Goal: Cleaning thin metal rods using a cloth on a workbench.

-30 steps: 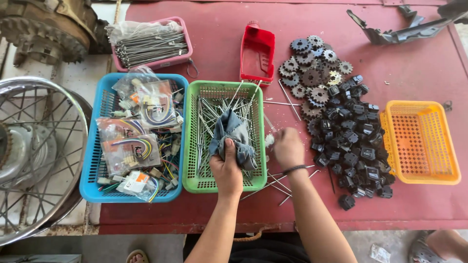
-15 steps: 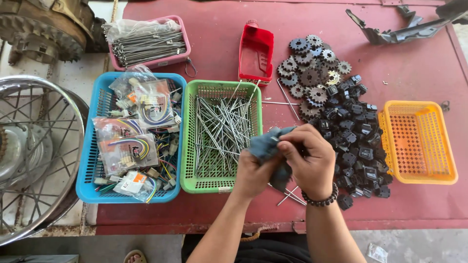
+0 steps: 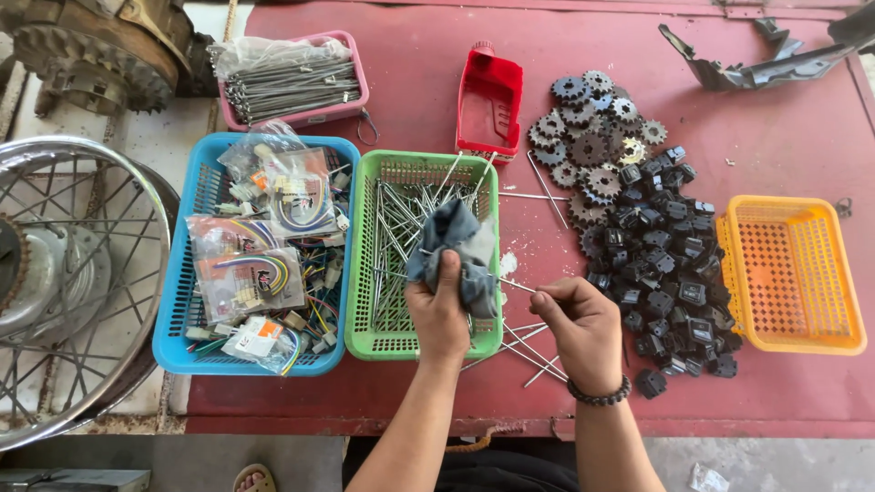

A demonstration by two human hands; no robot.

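Note:
My left hand [image 3: 440, 312] grips a crumpled blue-grey rag [image 3: 453, 239] over the right side of a green basket [image 3: 369, 339] full of thin metal spokes. A single spoke [image 3: 516, 285] runs out of the rag to my right hand [image 3: 581, 326], which pinches its end between thumb and fingers. The rag is wrapped around the spoke's far part. Several more loose spokes [image 3: 533, 344] lie on the red table [image 3: 410, 91] under and between my hands.
A blue basket [image 3: 173, 310] of bagged wiring sits left of the green one, a pink tray [image 3: 351, 73] of spokes behind it. A red plastic part [image 3: 489, 109], a pile of sprockets [image 3: 588, 128], black small parts [image 3: 665, 264] and an orange basket [image 3: 788, 273] lie right. A spoked wheel [image 3: 73, 282] is far left.
The hands, bunched together over the table half a second ago, have parted: the left carried the rag back over the green basket, the right drew away holding the spoke's end.

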